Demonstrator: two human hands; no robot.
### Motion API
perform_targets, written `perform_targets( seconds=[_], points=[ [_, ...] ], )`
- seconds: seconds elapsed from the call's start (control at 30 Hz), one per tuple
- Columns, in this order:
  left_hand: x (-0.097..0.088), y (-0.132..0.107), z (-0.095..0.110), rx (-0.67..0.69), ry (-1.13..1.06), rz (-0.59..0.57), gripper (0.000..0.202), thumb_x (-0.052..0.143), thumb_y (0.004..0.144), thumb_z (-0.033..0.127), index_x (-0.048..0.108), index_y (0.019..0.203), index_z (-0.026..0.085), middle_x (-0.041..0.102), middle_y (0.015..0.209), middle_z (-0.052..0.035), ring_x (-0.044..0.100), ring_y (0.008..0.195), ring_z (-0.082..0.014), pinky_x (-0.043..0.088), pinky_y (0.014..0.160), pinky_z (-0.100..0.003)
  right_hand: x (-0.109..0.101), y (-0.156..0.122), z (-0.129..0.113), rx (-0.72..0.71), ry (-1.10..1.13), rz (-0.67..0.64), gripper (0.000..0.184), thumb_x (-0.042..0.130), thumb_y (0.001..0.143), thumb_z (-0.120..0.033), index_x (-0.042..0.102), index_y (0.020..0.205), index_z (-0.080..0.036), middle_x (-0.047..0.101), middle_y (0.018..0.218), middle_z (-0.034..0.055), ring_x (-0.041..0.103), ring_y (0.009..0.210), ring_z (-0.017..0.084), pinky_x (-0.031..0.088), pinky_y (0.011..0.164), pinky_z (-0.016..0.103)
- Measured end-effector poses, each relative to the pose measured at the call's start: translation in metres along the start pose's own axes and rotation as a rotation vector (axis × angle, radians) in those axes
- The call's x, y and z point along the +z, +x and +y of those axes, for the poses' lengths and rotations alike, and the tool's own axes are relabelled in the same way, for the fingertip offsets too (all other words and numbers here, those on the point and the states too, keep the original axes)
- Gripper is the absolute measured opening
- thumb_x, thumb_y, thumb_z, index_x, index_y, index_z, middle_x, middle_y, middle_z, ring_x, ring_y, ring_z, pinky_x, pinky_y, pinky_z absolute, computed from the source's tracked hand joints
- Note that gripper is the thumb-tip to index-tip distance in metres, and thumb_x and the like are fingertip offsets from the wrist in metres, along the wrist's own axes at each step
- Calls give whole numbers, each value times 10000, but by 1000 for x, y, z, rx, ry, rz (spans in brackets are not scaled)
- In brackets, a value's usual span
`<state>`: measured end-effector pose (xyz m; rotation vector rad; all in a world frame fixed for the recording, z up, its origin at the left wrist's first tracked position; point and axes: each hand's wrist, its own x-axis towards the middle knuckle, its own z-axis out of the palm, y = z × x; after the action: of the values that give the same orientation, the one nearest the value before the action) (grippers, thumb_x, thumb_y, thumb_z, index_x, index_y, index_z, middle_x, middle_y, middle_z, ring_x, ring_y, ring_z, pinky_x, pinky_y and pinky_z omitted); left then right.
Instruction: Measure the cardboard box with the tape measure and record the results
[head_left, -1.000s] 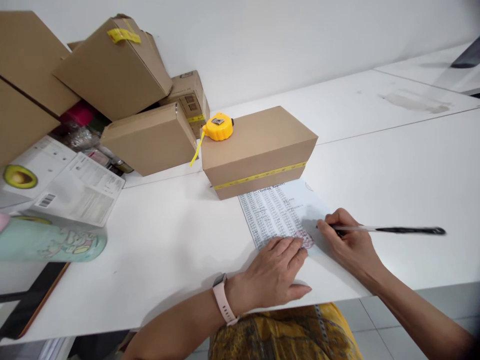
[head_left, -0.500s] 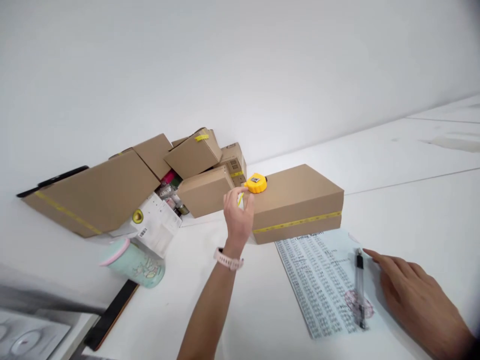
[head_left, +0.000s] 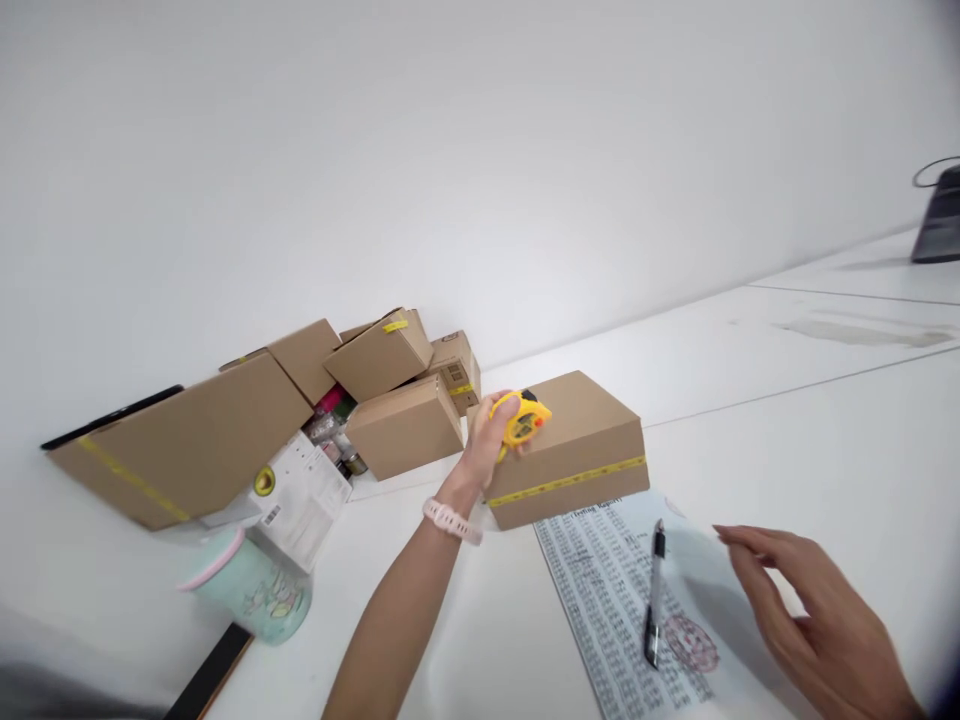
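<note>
My left hand (head_left: pixel 487 440) is closed around a yellow tape measure (head_left: pixel 523 417), lifted just above the left end of a cardboard box (head_left: pixel 585 440). A yellow tape strip runs along that box's front side. My right hand (head_left: pixel 814 610) hovers open, fingers spread, over the right edge of a printed sheet (head_left: pixel 622 590) that lies in front of the box. A black and clear pen (head_left: pixel 653 608) rests on the sheet, free of either hand, beside a red stamp mark.
A heap of cardboard boxes (head_left: pixel 225 420) leans against the wall at the left, with a white avocado-printed carton (head_left: pixel 300 495) and a mint tumbler (head_left: pixel 251 590) on its side. A dark flat object (head_left: pixel 210 675) lies at the table's near-left edge. A dark device (head_left: pixel 937 215) sits far right.
My left hand left the sheet, reached the box and picked up the tape measure. My right hand laid the pen on the sheet and opened. The view tilted up.
</note>
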<state>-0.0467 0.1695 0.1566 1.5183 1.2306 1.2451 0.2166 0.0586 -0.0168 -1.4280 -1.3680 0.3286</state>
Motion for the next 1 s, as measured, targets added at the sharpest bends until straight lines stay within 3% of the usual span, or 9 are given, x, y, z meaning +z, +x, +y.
perform_targets(
  seconds=[0.13,0.23,0.33,0.43,0.53,0.63,0.73,0.87,1.0],
  points=[
    [10,-41,20,-121,-152,-390,548,544,837,624,532,1160,181,682,971,-86,597,581,-128,371,449,-210,0,42,-75,361,625,-462,531,374,932,-642,693,1081,-244,728,1068,97,678,954,261,579,789,388],
    [11,-55,23,-148,-103,-416,609,627,796,616,477,1200,185,675,1000,-80,587,581,-108,371,456,-198,3,71,-115,522,861,-737,565,398,920,-672,708,974,-202,732,1017,117,676,868,221,564,756,345],
    [7,-58,21,-156,-86,-393,630,658,775,615,477,1183,170,671,983,-81,578,577,-101,383,472,-201,8,83,-133,547,811,-828,534,490,884,-680,683,839,-184,709,874,89,629,732,164,523,642,271],
    [-1,-56,21,-151,-158,-398,569,660,777,591,519,1121,160,671,928,-72,576,581,-106,371,469,-201,16,93,-142,518,794,-837,481,599,826,-668,619,758,-192,618,736,19,540,636,120,447,531,221],
    [-21,-45,21,-153,-197,-365,532,638,792,588,576,1088,150,686,908,-83,587,596,-125,345,443,-200,22,124,-143,448,781,-736,403,667,813,-581,586,739,-194,530,658,-17,461,578,106,403,502,223],
    [-56,-27,15,-182,-165,-249,507,638,789,574,628,1044,137,696,873,-84,576,573,-124,347,432,-206,21,171,-126,387,598,-479,343,583,875,-514,548,732,-205,534,682,-7,476,601,119,432,569,255],
    [-99,-9,-1,-223,-132,-144,441,667,777,517,642,1001,138,681,778,-51,543,518,-108,360,426,-206,20,207,-92,420,457,-385,341,559,881,-501,523,716,-205,540,699,15,500,652,144,448,656,300],
    [-139,9,-29,-293,-93,-85,394,678,786,477,650,982,136,684,743,-53,560,509,-126,367,417,-218,34,218,-54,444,284,-381,350,592,841,-495,523,676,-195,561,706,40,522,683,172,446,702,346],
    [-155,20,-48,-329,-78,-30,356,618,888,458,642,1066,150,689,867,-57,627,652,-153,469,516,-238,57,217,-46,399,205,-432,351,564,835,-522,559,712,-193,615,752,65,568,712,193,470,711,353]
  ],
)
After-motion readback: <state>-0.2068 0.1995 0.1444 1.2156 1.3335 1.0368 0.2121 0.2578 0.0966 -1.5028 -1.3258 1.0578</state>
